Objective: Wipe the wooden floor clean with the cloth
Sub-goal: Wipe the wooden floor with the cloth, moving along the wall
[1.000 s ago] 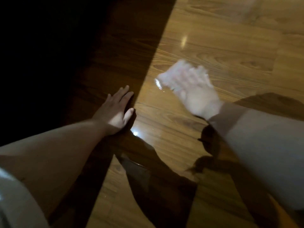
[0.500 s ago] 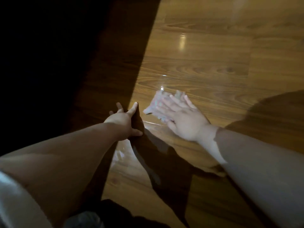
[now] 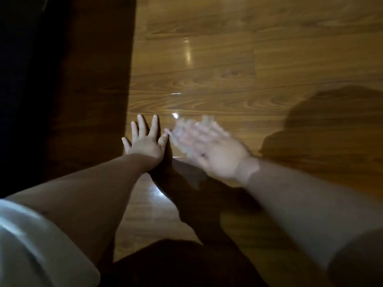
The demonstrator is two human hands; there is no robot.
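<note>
The glossy wooden floor [image 3: 217,83] fills the view, lit at the right and in deep shadow at the left. My left hand [image 3: 145,141] lies flat on the boards with its fingers spread, right at the shadow's edge. Just to its right, my right hand [image 3: 211,150] presses a pale cloth [image 3: 182,131] onto the floor with straight fingers. That hand and the cloth are blurred by motion. Most of the cloth is hidden under the fingers.
A dark shadowed zone [image 3: 51,90] covers the left third of the floor. A head-shaped shadow [image 3: 335,129] falls on the boards at the right. A white sleeve [image 3: 37,249] sits at the lower left, dark clothing [image 3: 176,266] at the bottom.
My right hand swept the cloth from the far right back toward my left hand and keeps moving. My left hand has spread its fingers flat.
</note>
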